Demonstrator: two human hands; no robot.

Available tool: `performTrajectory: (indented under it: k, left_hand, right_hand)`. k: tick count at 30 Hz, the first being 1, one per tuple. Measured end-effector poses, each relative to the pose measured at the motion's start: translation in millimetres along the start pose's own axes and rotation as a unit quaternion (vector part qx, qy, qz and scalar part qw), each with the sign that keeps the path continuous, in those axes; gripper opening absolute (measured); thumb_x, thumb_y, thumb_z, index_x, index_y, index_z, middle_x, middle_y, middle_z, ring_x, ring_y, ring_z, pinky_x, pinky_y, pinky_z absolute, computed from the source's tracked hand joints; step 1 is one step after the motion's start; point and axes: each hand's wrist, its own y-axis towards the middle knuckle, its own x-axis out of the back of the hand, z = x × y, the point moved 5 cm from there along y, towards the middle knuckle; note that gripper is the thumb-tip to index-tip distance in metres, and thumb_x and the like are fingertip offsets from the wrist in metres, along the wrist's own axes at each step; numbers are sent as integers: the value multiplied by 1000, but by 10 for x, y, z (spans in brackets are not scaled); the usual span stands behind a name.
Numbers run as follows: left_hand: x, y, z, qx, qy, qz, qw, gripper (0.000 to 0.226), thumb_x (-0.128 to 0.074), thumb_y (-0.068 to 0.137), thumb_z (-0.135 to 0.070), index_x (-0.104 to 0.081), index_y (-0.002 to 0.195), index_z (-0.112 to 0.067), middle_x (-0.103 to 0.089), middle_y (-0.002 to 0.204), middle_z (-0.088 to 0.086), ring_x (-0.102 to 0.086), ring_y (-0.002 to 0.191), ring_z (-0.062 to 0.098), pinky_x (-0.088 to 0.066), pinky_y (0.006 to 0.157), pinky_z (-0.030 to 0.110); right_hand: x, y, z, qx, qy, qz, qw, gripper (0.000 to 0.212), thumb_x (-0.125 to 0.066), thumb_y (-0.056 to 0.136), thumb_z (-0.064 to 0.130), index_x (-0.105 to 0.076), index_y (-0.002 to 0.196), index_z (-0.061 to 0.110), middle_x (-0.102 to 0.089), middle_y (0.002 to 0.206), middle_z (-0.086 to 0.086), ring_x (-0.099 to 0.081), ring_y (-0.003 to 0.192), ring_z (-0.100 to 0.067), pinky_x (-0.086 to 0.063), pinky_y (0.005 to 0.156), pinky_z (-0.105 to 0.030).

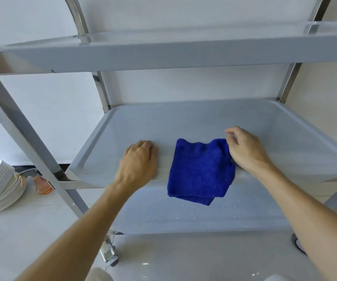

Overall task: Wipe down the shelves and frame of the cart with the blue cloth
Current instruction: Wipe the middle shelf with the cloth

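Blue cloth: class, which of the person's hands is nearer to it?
Right. The right hand pinches the blue cloth's far right corner; the left hand rests on the shelf rim, apart from it.

The cloth [201, 171] is deep, plain blue. The cart's shelves [183, 122] are pale grey, unpatterned; its frame [23, 126] is shiny silver. At nine o'clock of the cloth, the plates [0, 185] are white, and the bottle [43, 184] beside them is clear orange. The floor [32, 220] is white.
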Motion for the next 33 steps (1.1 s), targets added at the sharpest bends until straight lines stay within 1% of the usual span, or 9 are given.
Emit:
performTrajectory:
  k: [3,7,10,14,19,23,26,31,33]
  left_hand:
    - [-93,-51,-47,-52,34,-34,997,30,-38,101,-23,-67,106,-17,-69,109,-2,-59,103,25,-41,88,32]
    - [-96,7,-47,-79,44,-37,995,29,-39,100,-23,-67,107,-19,-68,113,-2,-57,105,24,-42,91,37]
    - [-113,25,-25,-75,55,-39,995,29,-40,98,-22,-67,111,-22,-66,118,-3,-55,109,23,-41,91,37]
    - [-111,32,35,-71,58,-20,996,32,-36,99,-25,-63,116,-29,-63,124,-11,-52,116,19,-42,82,36]
    - [-95,22,69,-91,38,-28,995,29,-44,98,-21,-66,114,-29,-64,123,-14,-52,118,18,-40,76,32]
    - [-91,24,55,-96,40,-31,994,28,-43,99,-24,-66,113,-29,-65,122,-13,-53,117,19,-42,77,34]
    - [-90,-6,10,-100,51,-26,993,27,-44,99,-24,-67,112,-26,-66,120,-9,-55,114,22,-45,81,37]
    - [-63,260,-238,-76,142,6,987,22,-52,94,-29,-68,95,-15,-69,104,9,-63,97,35,-48,86,40]
    - [-189,365,-518,-101,121,37,987,25,-51,95,-34,-66,108,-20,-66,119,9,-59,112,32,-42,98,40]
  right_hand:
    - [48,-72,64,21,77,-4,997,17,-50,101,29,-66,107,25,-65,117,8,-58,114,-14,-42,95,-28]
    - [109,-301,455,145,23,-94,985,17,-56,98,14,-73,97,9,-71,105,-5,-61,106,-25,-45,97,-35]
    - [-167,-551,909,187,18,-21,982,32,-43,103,25,-58,76,17,-60,82,6,-52,88,-20,-43,88,-38]
    - [-458,-837,938,218,-170,-2,961,54,-24,101,47,-69,115,19,-67,126,2,-57,119,-22,-40,105,-44]
    - [-32,-771,406,231,-177,-70,954,34,-48,98,30,-74,117,18,-71,126,0,-66,116,-21,-48,103,-39]
    - [502,-639,-240,188,-179,-61,964,29,-55,100,21,-72,124,22,-67,132,5,-61,125,-15,-39,112,-30]
    - [887,-534,-720,101,-200,-58,973,32,-50,103,21,-67,130,25,-62,139,9,-54,133,-12,-27,114,-23]
    - [880,-480,-856,27,-265,-40,963,38,-41,105,30,-59,139,29,-51,148,12,-45,140,-10,-29,118,-38]
    - [814,-487,-809,20,-286,-28,958,41,-36,106,36,-54,143,32,-47,152,15,-39,143,-7,-25,119,-34]
